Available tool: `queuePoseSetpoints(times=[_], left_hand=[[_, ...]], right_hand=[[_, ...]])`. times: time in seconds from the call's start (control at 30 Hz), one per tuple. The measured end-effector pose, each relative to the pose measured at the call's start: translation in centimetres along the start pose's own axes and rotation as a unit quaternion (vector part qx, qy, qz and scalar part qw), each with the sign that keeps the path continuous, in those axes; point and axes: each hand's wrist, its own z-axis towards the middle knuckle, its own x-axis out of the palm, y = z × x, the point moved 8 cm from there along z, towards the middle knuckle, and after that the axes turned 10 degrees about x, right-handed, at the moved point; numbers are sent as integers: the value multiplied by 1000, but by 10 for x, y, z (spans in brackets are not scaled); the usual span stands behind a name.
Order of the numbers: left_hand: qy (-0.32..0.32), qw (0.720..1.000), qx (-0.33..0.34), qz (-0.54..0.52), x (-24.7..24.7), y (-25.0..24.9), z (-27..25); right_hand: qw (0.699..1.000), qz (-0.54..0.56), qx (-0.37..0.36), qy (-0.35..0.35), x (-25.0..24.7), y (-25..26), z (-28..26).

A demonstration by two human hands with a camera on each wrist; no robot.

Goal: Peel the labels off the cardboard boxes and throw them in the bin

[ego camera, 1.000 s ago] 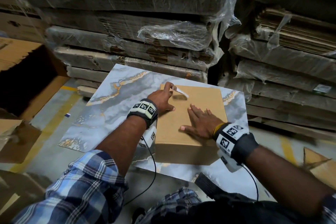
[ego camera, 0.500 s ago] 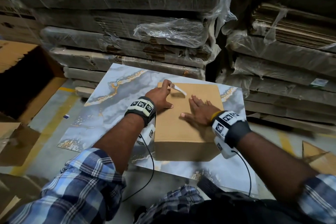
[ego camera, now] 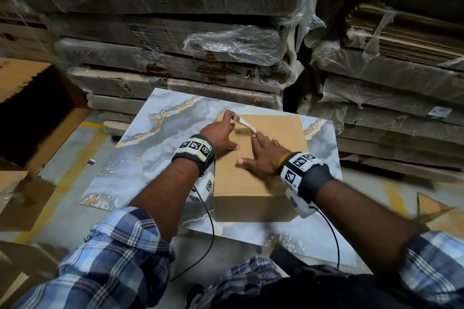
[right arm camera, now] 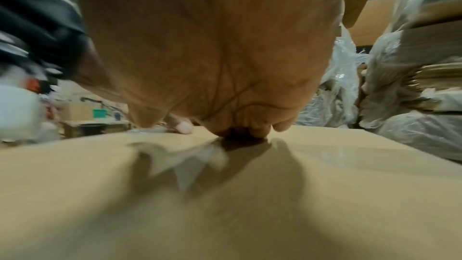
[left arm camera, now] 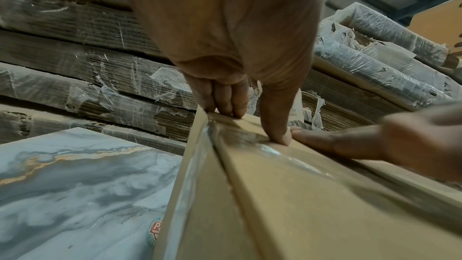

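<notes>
Box: a brown cardboard box (ego camera: 261, 158) sits on a marble-look board (ego camera: 160, 148).
Label: a thin white strip (ego camera: 247, 125) lies at the far left of the box top, partly lifted.
Left hand (ego camera: 221, 135): it pinches one end of the strip with its fingertips.
Right hand (ego camera: 266, 155): flat on the box top, fingers spread, one fingertip touching the strip's other end.
Behind: stacks of wrapped flat cardboard (ego camera: 175, 40).
</notes>
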Motion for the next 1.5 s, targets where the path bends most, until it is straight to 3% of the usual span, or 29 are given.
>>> queuePoseSetpoints(times=[0.13,0.33,0.53,0.73,0.93,1.13,1.33,1.5], left_hand=[[-7,1000,-4,2,1,2,1],[-4,1000,3,3,0,1,0],[-10,1000,0,-3,1,3,-1],[0,1000,-1,8,0,1,1],[-6,1000,-3,6,0,2,0],[-2,1000,2,3,-1,-1,0],[-15,1000,5,-4,0,2,0],[-10,1000,5,-2,0,-1,1]], right_hand=[[998,-36,-50,22,23,8,-30],[1000,-14,-1,-5,-10,-6,11],[998,-34,-55,7,24,2,-32],[1000,-14,9,-14,-5,-12,3],[998,-38,-46,19,25,-7,-31],[1000,-7,19,9,-5,-33,7],[998,-29,-43,27,21,-23,-30],[1000,-13,14,11,-5,-43,6]])
